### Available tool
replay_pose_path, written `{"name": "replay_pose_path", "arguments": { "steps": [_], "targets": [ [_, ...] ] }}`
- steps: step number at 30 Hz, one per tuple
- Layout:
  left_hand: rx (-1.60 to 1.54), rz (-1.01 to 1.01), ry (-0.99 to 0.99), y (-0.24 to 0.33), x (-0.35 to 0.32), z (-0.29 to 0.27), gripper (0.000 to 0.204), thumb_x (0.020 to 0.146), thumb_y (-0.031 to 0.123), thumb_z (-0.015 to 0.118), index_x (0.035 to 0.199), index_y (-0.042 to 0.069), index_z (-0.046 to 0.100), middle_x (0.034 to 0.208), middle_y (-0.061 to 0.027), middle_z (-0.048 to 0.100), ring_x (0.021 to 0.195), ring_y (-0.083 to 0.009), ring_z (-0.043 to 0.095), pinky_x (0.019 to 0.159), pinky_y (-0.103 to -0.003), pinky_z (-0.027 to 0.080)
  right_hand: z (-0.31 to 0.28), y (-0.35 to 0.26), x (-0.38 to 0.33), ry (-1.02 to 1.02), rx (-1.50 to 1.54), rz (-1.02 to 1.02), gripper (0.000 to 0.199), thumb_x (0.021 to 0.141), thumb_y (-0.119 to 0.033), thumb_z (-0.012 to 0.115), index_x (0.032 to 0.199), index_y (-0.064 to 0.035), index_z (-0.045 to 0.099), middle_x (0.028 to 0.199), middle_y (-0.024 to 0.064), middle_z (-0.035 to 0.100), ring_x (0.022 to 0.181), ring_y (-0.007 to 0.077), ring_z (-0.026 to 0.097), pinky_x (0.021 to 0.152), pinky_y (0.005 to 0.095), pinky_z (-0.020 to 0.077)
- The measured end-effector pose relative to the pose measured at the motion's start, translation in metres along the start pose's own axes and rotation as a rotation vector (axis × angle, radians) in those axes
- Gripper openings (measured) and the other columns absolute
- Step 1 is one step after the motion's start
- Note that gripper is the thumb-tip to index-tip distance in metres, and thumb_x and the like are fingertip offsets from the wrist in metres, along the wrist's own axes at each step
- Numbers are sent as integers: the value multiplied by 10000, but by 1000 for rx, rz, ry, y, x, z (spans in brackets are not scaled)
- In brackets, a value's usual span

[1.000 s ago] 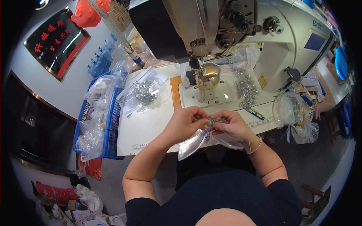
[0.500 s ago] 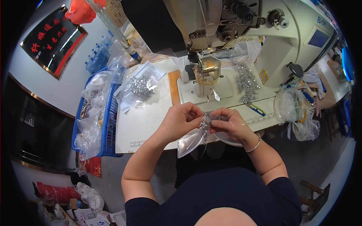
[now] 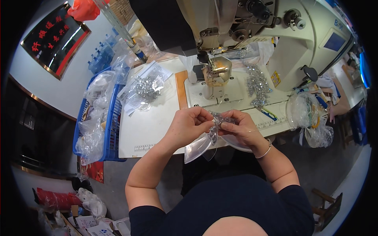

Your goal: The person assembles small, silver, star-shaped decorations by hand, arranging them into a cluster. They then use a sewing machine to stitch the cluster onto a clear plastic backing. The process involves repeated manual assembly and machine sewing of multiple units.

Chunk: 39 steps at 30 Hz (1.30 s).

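Just in front of the sewing machine [image 3: 220,69], at the table's near edge, both hands hold a glittery silver bow-like piece [image 3: 213,137] with translucent panels [image 3: 197,148] hanging below it. My left hand [image 3: 188,122] pinches its left side between thumb and fingers. On the other side, my right hand [image 3: 243,128] grips it with the thumb on top. Part of the piece is hidden behind the fingers. Silver sparkly pieces [image 3: 258,83] lie in a heap to the right of the needle area. Thread snips [image 3: 268,114] with yellow-green handles rest beside that heap.
More silver pieces [image 3: 147,89] sit on clear plastic bags at the table's left. A blue basket [image 3: 112,137] full of plastic bags stands against the table's left edge. Plastic bags [image 3: 305,112] hang at the right. A wooden stool [image 3: 328,206] is at the lower right.
The glittery piece has shifted and tilted slightly between my fingers, and its silver middle looks more spread out. Both hands keep hold of it in nearly the same place.
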<state>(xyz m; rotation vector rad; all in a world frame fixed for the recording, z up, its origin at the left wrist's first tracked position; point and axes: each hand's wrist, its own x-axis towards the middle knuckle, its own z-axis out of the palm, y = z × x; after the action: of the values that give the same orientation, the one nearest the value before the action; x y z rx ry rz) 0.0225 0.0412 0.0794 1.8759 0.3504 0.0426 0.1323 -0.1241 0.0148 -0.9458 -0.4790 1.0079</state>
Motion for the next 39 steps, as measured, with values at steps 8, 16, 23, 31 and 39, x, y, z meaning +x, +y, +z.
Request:
{"name": "replay_pose_path", "arguments": {
  "steps": [8, 16, 23, 31, 39],
  "targets": [
    [16, 41, 21, -2, 1, 3, 135, 778, 9, 680, 878, -48, 609, 752, -60, 635, 673, -67, 614, 602, -181, 504, -3, 1, -1, -26, 25, 6, 242, 835, -12, 634, 1057, 43, 554, 990, 129, 630, 841, 178, 644, 754, 279, 569],
    [43, 47, 45, -1, -1, 5, 132, 775, 26, 683, 856, -44, 607, 745, -57, 633, 669, -65, 612, 597, -183, 501, -4, 4, 1, -54, 61, -3, 231, 838, -11, 629, 1053, 35, 554, 998, 126, 626, 853, 180, 642, 760, 288, 571],
    [20, 32, 13, -4, -1, 2, 136, 782, 21, 675, 870, -48, 597, 755, -59, 624, 685, -74, 614, 611, -191, 506, -4, 3, 0, -66, 30, -4, 223, 840, -15, 628, 1046, 30, 555, 1000, 121, 622, 862, 183, 640, 756, 291, 573],
    [9, 37, 19, -6, -1, 3, 131, 784, 15, 671, 870, -48, 594, 755, -62, 625, 678, -80, 616, 615, -198, 515, -2, 0, -1, -51, 31, 10, 206, 841, -4, 619, 1034, 31, 557, 1015, 118, 608, 861, 177, 631, 763, 288, 571],
    [36, 74, 61, -5, -4, 5, 117, 769, 18, 681, 838, -38, 606, 738, -55, 632, 663, -67, 607, 603, -191, 507, 0, 0, -1, -64, 35, 2, 196, 838, 2, 622, 1025, 21, 567, 1017, 111, 607, 886, 176, 624, 771, 296, 569]
  ]
}}
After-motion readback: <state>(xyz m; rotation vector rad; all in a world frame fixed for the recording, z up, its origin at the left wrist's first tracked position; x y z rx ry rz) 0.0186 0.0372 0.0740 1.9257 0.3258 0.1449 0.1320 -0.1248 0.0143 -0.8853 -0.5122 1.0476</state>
